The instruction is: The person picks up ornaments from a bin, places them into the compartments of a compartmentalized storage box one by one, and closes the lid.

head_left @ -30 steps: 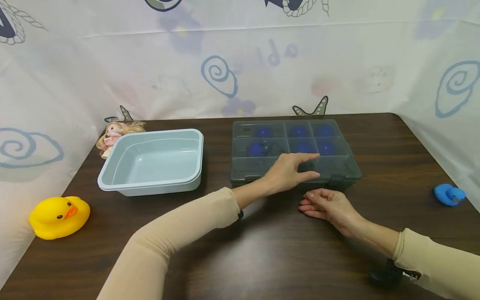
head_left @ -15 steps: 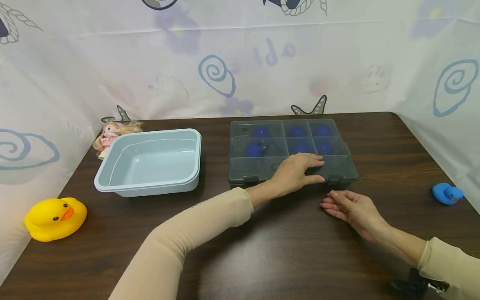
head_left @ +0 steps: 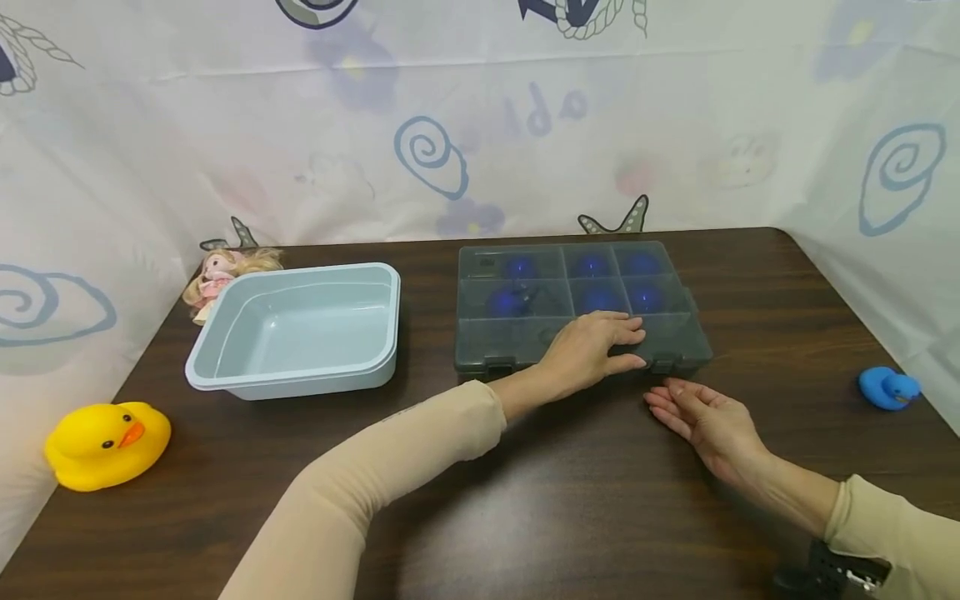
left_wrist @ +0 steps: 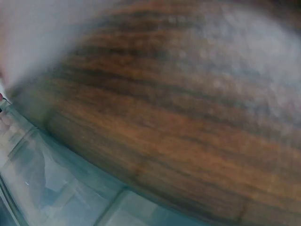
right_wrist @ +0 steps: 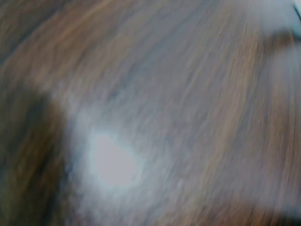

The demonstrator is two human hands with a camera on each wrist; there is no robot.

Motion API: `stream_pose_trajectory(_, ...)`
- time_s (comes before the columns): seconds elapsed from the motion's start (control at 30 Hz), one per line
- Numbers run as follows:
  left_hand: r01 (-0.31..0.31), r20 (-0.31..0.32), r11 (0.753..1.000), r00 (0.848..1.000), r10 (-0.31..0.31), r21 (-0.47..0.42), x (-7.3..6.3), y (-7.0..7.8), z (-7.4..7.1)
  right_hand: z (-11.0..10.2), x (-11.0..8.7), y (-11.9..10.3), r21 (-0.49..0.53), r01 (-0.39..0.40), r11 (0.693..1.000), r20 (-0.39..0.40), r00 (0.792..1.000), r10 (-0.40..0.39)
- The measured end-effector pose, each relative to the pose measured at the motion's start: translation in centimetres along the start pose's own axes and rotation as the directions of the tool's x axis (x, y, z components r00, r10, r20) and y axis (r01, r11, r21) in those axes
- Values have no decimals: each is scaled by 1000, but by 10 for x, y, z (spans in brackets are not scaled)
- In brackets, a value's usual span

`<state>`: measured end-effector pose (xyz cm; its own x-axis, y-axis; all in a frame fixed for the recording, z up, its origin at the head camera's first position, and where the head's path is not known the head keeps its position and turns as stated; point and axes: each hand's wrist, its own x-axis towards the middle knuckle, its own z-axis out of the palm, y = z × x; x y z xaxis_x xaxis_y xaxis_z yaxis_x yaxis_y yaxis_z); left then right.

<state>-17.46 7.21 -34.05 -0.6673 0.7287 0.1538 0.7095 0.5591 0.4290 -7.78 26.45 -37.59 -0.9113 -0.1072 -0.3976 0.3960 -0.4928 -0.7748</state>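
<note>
A dark translucent compartment box with its lid down stands right of centre in the head view. Blue spots show through the lid in several compartments. My left hand lies on the front of the lid, fingers stretched to the right and apart from the thumb. Close to the right front latch is my right hand, palm turned up and fingers loosely bent around nothing. Whether its fingertips touch the box I cannot tell. In the left wrist view the box edge crosses the lower left; the right wrist view is mostly blurred tabletop.
A pale blue basin stands left of the box, with a blond doll behind its corner. A yellow duck sits at the left table edge, a small blue duck at the right. A patterned cloth hangs behind the table.
Both hands have moved right along the box front, the right hand farther, up to the right latch. The left hand has come down onto the lid. The lid stays down.
</note>
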Motion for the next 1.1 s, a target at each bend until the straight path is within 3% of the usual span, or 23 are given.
stream_pose_trajectory(0.23,-11,-2,1000,1000,11,0,-5,5,7,0,-4,7,-2,-22,1000,-29,999,22)
stream_pose_trajectory(0.57,-32,-17,999,999,32,33,-3,3,4,2,-1,5,116,-50,992,-46,997,56)
stream_pose_trajectory(0.83,-28,-7,998,1000,29,54,-2,3,0,4,1,3,-3,-29,1000,-31,999,29)
stream_pose_trajectory(1.1,-37,-31,998,999,39,52,-2,1,0,6,1,1,-49,-22,999,-11,1000,22)
